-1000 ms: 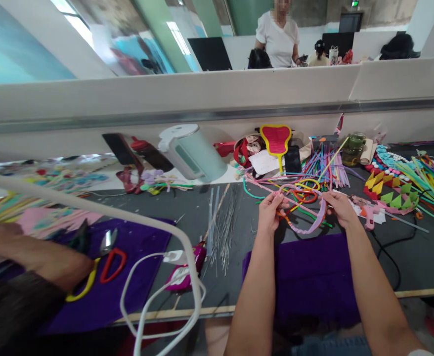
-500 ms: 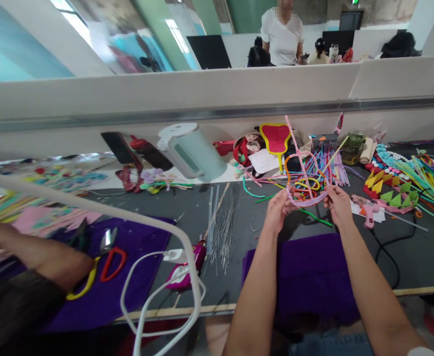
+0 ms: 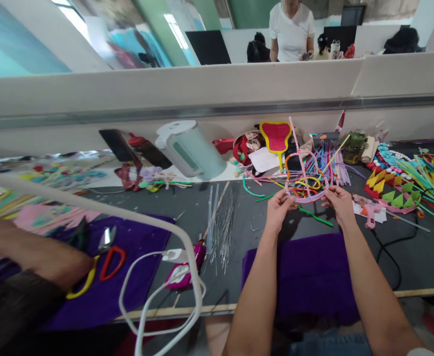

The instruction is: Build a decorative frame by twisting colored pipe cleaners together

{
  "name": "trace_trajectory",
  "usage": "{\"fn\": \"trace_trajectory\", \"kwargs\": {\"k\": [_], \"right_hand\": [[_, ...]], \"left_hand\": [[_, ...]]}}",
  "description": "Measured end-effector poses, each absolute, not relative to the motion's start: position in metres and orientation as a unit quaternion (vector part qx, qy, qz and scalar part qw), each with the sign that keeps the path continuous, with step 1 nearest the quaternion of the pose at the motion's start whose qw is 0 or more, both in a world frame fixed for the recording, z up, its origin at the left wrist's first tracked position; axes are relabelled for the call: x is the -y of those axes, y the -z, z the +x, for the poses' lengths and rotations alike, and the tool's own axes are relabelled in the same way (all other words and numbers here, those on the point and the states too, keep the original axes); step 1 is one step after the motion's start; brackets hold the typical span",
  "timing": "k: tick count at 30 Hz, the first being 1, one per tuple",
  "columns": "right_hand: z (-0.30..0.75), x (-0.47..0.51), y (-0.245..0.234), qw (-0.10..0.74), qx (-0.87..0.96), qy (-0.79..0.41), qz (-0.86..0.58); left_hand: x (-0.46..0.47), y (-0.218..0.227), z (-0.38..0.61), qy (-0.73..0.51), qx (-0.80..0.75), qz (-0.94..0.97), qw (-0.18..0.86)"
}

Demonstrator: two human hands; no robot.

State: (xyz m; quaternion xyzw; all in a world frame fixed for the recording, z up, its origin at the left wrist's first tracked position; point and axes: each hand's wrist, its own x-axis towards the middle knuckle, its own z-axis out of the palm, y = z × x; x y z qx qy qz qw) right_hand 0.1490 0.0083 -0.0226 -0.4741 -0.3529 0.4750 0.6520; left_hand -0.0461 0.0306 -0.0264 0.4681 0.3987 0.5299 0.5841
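Probably for balance, we're pinching the hoop [image 3: 309, 200] between left hand [image 3: 278, 208] and right hand [image 3: 339, 203], both closed on it.

The lilac and orange rounded hoop [image 3: 309, 200] has a fuzzy, matt surface. The folded purple rectangular cloth [image 3: 313, 272], at the near edge of the dark grey matt table [image 3: 250, 212], looks soft and without shine. Near the far edge, the pale blue plastic kettle [image 3: 210, 158] is smooth. The thin straight grey wires [image 3: 226, 227] look metallic; the red-and-yellow-handled scissors [image 3: 107, 241] have shiny metal blades.
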Motion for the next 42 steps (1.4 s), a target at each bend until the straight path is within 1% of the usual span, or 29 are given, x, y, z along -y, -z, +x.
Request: {"fn": "trace_trajectory", "kwargs": {"k": [8, 16, 22, 27, 32, 42], "right_hand": [[0.14, -0.01, 0.028, 0.657, 0.346, -0.432, -0.512], [0.132, -0.009, 0.03, 0.655, 0.334, -0.467, -0.492], [0.126, -0.007, 0.035, 0.646, 0.352, -0.439, -0.515], [0.127, -0.006, 0.037, 0.66, 0.34, -0.433, -0.51], [0.127, -0.005, 0.039, 0.654, 0.347, -0.453, -0.497], [0.115, 0.003, 0.037, 0.629, 0.353, -0.492, -0.487]], "left_hand": [[-0.031, 0.033, -0.039, -0.573, -0.42, 0.429, 0.558], [-0.03, 0.038, -0.035, -0.575, -0.408, 0.416, 0.574], [-0.029, 0.04, -0.034, -0.59, -0.441, 0.389, 0.554], [-0.026, 0.041, -0.026, -0.575, -0.411, 0.405, 0.58], [-0.022, 0.043, -0.021, -0.583, -0.375, 0.426, 0.582], [-0.012, 0.054, -0.019, -0.589, -0.424, 0.357, 0.589]]}}
